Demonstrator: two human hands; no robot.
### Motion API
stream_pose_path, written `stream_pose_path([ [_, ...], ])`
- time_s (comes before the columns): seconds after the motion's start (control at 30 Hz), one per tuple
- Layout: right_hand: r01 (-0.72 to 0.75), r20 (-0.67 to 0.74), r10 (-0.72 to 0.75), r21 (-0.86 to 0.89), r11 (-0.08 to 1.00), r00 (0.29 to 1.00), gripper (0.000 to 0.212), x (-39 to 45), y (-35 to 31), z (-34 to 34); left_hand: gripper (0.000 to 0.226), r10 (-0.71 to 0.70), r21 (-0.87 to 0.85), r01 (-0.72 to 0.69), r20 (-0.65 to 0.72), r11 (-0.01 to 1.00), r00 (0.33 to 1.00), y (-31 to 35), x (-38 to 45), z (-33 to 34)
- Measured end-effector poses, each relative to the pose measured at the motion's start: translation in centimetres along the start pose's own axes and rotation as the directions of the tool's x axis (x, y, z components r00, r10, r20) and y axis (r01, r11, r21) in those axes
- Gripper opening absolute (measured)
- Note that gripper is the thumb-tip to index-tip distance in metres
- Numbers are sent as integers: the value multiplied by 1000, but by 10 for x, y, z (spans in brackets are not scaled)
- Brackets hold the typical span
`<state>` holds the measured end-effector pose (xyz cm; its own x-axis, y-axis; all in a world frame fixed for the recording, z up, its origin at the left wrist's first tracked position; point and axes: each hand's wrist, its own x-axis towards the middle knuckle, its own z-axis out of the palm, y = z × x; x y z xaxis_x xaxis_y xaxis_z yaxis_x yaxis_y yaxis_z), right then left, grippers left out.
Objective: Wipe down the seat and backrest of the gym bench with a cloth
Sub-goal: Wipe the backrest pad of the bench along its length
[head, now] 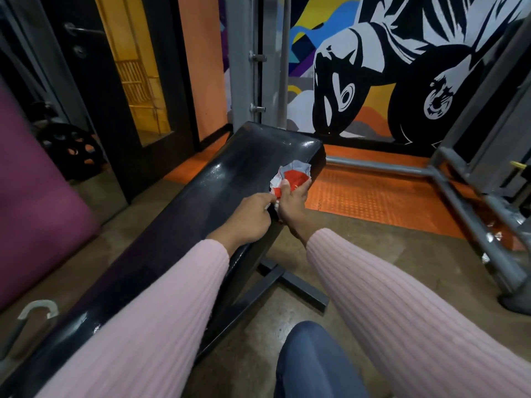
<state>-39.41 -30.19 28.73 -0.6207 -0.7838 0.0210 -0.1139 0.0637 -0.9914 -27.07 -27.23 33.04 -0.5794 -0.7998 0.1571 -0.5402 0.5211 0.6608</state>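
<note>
A long black padded gym bench (230, 173) runs from the lower left toward the far wall, its glossy surface shining near the far end. A crumpled red, white and grey cloth (293, 176) lies bunched on the bench's right edge near that end. My right hand (293, 205) grips the cloth from below and behind, thumb on top. My left hand (250, 216) rests on the bench right beside it, its fingers pinching the cloth's near corner. Both arms wear pink ribbed sleeves.
The bench's black steel foot (298, 285) crosses the brown floor under my arms. A grey machine frame (459, 196) stands on orange matting at right. A purple pad (37, 196) and black weight plates (71, 150) are at left. My knee (313, 360) shows at the bottom.
</note>
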Motion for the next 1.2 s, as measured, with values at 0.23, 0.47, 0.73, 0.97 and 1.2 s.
stream_pose_path([
  [0.23, 3, -21, -2, 10, 1000, 1000, 73, -35, 12, 13, 47, 48, 68, -51, 47, 996, 998, -4, -30, 5],
  [0.47, -33, -10, 33, 22, 999, 999, 73, -72, 23, 31, 38, -25, 195, 15, 51, 981, 998, -25, -64, -2],
  [0.73, -94, 8, 94, -14, 995, 996, 71, -99, 32, 40, 50, -71, 380, 26, 106, 925, 992, -57, -95, 2],
  [0.97, -108, -8, 108, 1, 994, 994, 73, -124, 43, 55, 58, -135, 474, 50, 146, 879, 980, -72, -125, -6],
  [1.2, -158, 43, 157, 35, 987, 987, 74, -157, 55, 69, 56, -167, 484, 71, 158, 872, 973, -78, -153, -13],
])
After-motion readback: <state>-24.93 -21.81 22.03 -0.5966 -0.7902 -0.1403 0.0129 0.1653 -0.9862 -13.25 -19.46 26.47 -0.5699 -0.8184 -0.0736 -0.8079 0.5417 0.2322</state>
